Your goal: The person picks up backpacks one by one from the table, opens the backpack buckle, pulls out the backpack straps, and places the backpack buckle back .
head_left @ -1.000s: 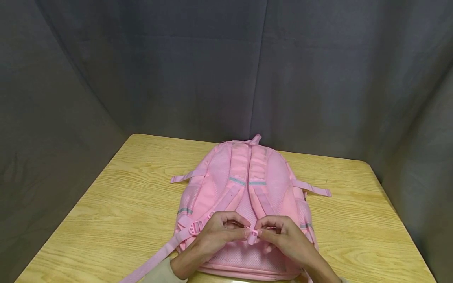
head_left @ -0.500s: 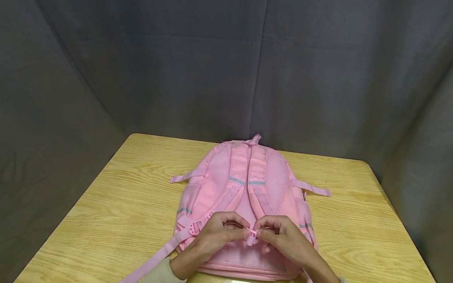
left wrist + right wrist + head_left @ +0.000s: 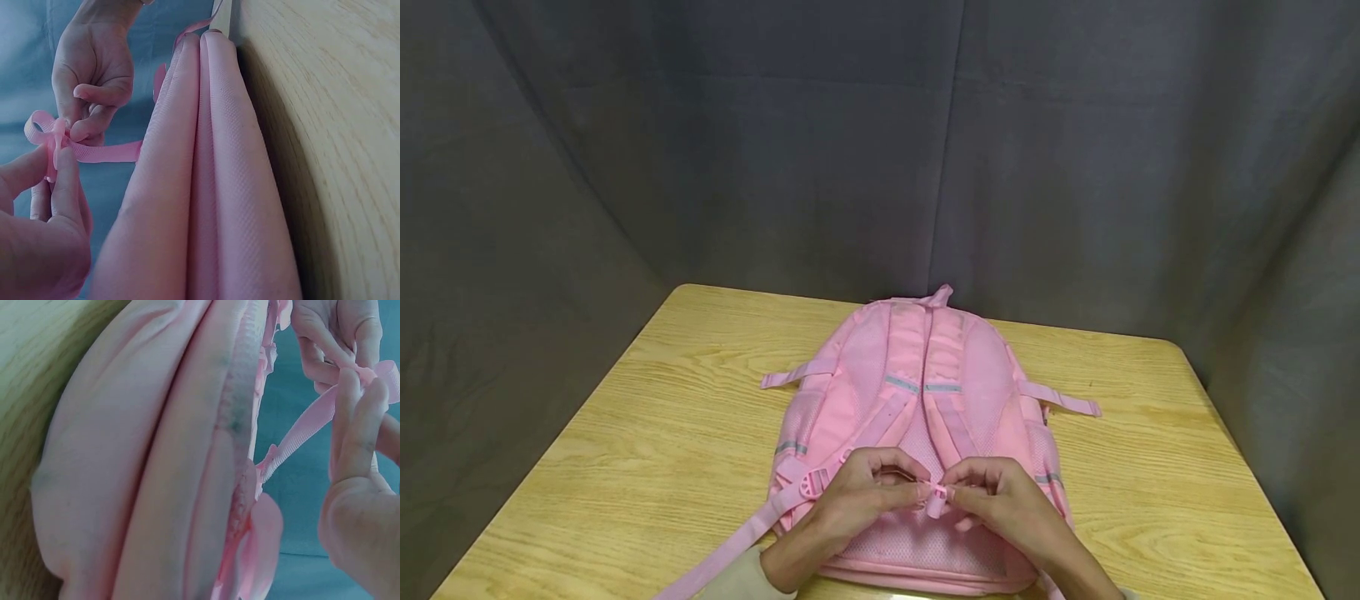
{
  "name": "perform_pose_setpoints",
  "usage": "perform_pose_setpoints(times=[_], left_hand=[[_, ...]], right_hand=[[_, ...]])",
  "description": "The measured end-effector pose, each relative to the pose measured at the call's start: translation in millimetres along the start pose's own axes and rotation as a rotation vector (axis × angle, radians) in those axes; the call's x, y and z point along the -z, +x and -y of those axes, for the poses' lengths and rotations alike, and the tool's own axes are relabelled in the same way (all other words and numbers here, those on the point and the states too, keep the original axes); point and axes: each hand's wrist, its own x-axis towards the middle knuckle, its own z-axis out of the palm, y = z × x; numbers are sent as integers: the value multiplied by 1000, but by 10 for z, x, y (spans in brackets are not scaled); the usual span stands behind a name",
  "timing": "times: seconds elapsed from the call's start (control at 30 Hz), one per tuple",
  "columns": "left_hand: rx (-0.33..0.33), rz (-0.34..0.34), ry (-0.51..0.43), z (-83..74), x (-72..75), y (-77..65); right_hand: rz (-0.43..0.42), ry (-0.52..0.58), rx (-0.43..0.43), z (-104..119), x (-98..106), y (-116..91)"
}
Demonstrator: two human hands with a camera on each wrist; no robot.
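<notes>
A pink backpack [image 3: 861,367] lies flat with its shoulder straps facing up. Over its lower part, both hands meet at a small pink plastic strap buckle [image 3: 939,492]. My left hand [image 3: 861,493] pinches one side of this buckle between thumb and fingers; my right hand [image 3: 1015,504] pinches the opposite side. Pink webbing [image 3: 112,153] runs from the buckle to the bag, and a short webbing loop [image 3: 39,117] stands out on the other side, seen in the left wrist view. Fingertips partly hide the buckle, so how the webbing is threaded cannot be told.
Under the bag is a wood-grain table [image 3: 647,425], with dark grey cloth [image 3: 805,183] hanging behind and at both sides. A second pink buckle [image 3: 815,483] sits on the left strap, whose long tail [image 3: 722,550] trails off toward the front edge.
The buckle and its webbing end have shifted slightly, first left and then back right, between my fingertips. Both hands keep nearly the same place and grip; the backpack stays put.
</notes>
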Motion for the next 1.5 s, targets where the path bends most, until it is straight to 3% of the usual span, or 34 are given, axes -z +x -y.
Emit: perform_pose_setpoints(times=[1.13,1.5], left_hand=[[9,10,37,42,11,-72],[-32,6,-17,-58,4,-13]], right_hand=[[26,-115,80,-9,-52,-36],[14,8,11,87,7,-20]])
